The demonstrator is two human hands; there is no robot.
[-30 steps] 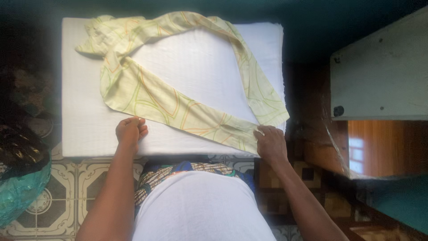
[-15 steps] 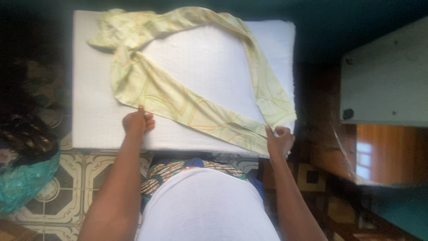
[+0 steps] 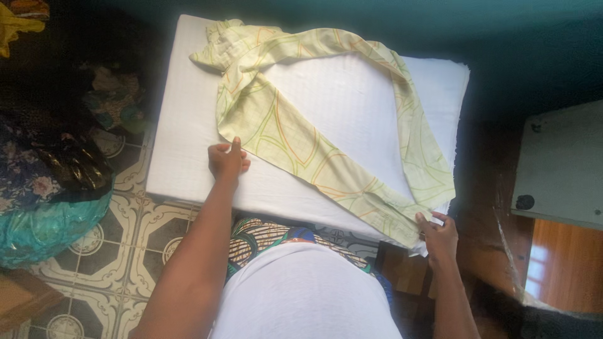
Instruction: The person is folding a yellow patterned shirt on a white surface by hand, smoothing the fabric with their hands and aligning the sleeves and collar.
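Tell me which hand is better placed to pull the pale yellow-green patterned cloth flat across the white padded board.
Probably the right hand: it pinches the pale yellow-green patterned cloth at its corner over the white padded board's edge. The left hand only presses beside the fold.

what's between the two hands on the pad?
Head view: a band of the yellow-green patterned cloth runs diagonally from the left hand to the right hand, lying on the white pad.

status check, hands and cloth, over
Left hand pinching the cloth edge on the white pad. Right hand gripping the cloth's near corner at the pad's edge. Cloth lies twisted, nothing on top of it.
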